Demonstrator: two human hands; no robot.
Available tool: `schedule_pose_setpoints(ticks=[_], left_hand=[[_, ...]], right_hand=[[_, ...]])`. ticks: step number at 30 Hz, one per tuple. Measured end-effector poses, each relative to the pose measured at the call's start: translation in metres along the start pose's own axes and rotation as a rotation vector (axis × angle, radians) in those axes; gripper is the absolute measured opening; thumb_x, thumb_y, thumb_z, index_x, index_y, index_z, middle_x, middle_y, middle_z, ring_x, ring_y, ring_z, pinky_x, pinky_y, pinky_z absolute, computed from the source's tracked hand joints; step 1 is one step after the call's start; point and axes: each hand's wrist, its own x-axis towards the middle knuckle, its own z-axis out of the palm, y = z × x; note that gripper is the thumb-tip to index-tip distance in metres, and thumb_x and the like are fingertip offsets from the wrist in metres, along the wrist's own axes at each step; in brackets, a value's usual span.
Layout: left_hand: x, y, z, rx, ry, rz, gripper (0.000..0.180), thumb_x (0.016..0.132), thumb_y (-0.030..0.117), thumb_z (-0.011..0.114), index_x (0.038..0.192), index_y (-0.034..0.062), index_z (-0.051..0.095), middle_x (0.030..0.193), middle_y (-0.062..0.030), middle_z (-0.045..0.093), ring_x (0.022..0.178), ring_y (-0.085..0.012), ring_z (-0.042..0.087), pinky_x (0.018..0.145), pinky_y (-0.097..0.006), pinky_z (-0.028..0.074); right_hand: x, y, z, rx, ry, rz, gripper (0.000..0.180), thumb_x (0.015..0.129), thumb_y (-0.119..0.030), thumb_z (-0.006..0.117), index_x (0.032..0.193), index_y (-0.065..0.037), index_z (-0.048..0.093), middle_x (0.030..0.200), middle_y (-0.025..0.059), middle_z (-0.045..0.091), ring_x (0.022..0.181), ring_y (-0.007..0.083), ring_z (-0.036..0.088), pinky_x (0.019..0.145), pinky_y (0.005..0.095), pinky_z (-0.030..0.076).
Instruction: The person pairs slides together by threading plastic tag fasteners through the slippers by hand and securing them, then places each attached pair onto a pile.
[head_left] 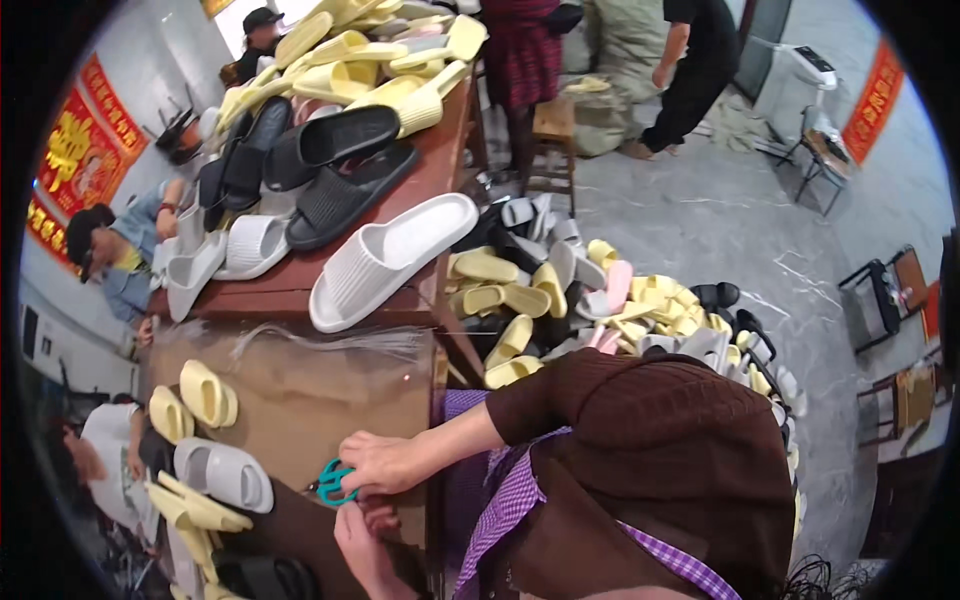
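Where the near table (320,385) runs out toward its right edge, both bare hands work close together over its surface. The right hand (380,465) reaches in from the right, its fingers closed around the teal handles of a pair of scissors (327,487). The left hand (362,545) comes up from the near side with its fingers curled; I cannot tell whether it grips anything or whether it touches the handles.

The relation that matters most is this one: the scissors lie just left of the right hand's fingertips and on the far side of the left hand. Their long axis runs roughly left to right, with the handles toward the right hand and the short dark tip pointing left. The right hand is the nearer, being already on them; the left sits just beside.

Beyond the tip, to the left, lies a gray slipper (224,473), near but apart. Yellow slippers (200,505) and a black slipper (265,578) crowd the near left of the table, so there is little room that way. More bare tabletop spreads on the far side of the hands, up to a strip of clear plastic (330,340). Past that, a white slipper (393,263) overhangs the edge of the far table (400,290).
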Motion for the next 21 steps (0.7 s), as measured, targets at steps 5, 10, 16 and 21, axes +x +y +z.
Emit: schedule_pose_setpoints(ticks=[5, 10, 16, 21], left_hand=[[-0.012, 0.078, -0.006, 0.748, 0.018, 0.240, 0.025, 0.091, 0.021, 0.048, 0.094, -0.0026, 0.053, 0.078, -0.0103, 0.056, 0.064, -0.0150, 0.048, 0.057, -0.027, 0.042], [-0.021, 0.177, 0.064, 0.295, -0.330, 0.964, 0.084, 0.076, 0.047, 0.060, 0.139, 0.0028, 0.025, 0.114, -0.0244, 0.046, 0.072, -0.0181, 0.053, 0.065, -0.027, 0.043], [0.015, 0.144, 0.059, 0.079, -0.476, 1.293, 0.085, 0.079, 0.045, 0.060, 0.143, 0.0133, 0.015, 0.115, -0.0299, 0.044, 0.073, -0.0200, 0.054, 0.065, -0.028, 0.046], [0.041, 0.138, 0.062, 0.079, -0.388, 1.372, 0.084, 0.080, 0.044, 0.060, 0.143, 0.0136, 0.015, 0.116, -0.0301, 0.044, 0.073, -0.0199, 0.054, 0.064, -0.028, 0.046]], right_hand=[[0.000, 0.000, 0.010, 0.130, 0.039, 0.016, 0.017, 0.076, -0.022, 0.062, 0.090, -0.014, 0.059, 0.085, 0.0105, 0.049, 0.089, 0.0297, 0.046, 0.078, 0.0419, 0.035], [0.005, 0.008, 0.005, 0.239, 0.066, -0.007, 0.016, 0.077, -0.022, 0.063, 0.089, -0.011, 0.060, 0.083, 0.0102, 0.050, 0.085, 0.0293, 0.046, 0.077, 0.0410, 0.037], [-0.005, -0.029, -0.091, 0.098, -0.286, 0.640, 0.016, 0.085, -0.012, 0.057, 0.097, -0.001, 0.059, 0.094, 0.0071, 0.058, 0.090, 0.0201, 0.052, 0.081, 0.0320, 0.041], [-0.167, 0.039, -0.232, 0.740, 0.010, 1.113, 0.026, 0.087, -0.019, 0.056, 0.107, -0.002, 0.057, 0.094, 0.0066, 0.060, 0.087, 0.0166, 0.059, 0.079, 0.0290, 0.048]])
